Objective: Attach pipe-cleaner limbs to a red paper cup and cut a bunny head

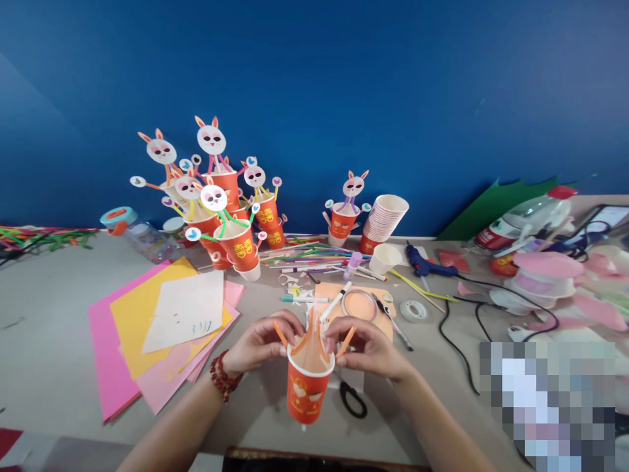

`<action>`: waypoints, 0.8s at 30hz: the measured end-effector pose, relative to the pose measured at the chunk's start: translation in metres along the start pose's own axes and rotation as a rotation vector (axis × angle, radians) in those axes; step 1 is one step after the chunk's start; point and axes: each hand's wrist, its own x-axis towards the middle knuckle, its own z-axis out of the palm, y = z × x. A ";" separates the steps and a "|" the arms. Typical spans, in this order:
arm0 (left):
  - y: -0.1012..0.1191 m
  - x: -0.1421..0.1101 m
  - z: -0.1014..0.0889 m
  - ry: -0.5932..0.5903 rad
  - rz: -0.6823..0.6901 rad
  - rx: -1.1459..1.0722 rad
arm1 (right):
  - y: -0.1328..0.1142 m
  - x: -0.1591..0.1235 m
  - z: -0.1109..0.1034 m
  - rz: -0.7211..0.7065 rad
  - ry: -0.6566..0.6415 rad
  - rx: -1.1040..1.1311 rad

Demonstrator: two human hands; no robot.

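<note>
Hands pinching red paper cup, orange strips jutting out

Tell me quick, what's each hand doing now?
Left hand: closed, holding the red cup near its rim.
Right hand: closed, holding the rim's opposite side.

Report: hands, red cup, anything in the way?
Left fingers, right fingers: pinching red cup by rim. Mouth up, orange strips protruding. Black handle loop nearby, right side.

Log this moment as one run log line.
red paper cup: upright | left grip: at left rim | right grip: at right rim | orange strips: projecting above rim | rabbit cups: standing behind
</note>
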 end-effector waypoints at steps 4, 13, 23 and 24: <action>0.000 -0.001 0.001 0.001 -0.008 -0.014 | 0.001 0.000 0.002 0.001 -0.002 0.017; -0.005 -0.001 -0.002 -0.006 -0.041 -0.067 | 0.001 0.000 0.002 0.044 0.007 0.014; -0.010 -0.001 -0.002 -0.012 -0.106 -0.164 | 0.005 -0.001 -0.001 0.061 -0.004 0.037; -0.010 -0.001 -0.002 -0.007 -0.103 -0.172 | 0.005 -0.001 -0.001 0.066 -0.002 0.028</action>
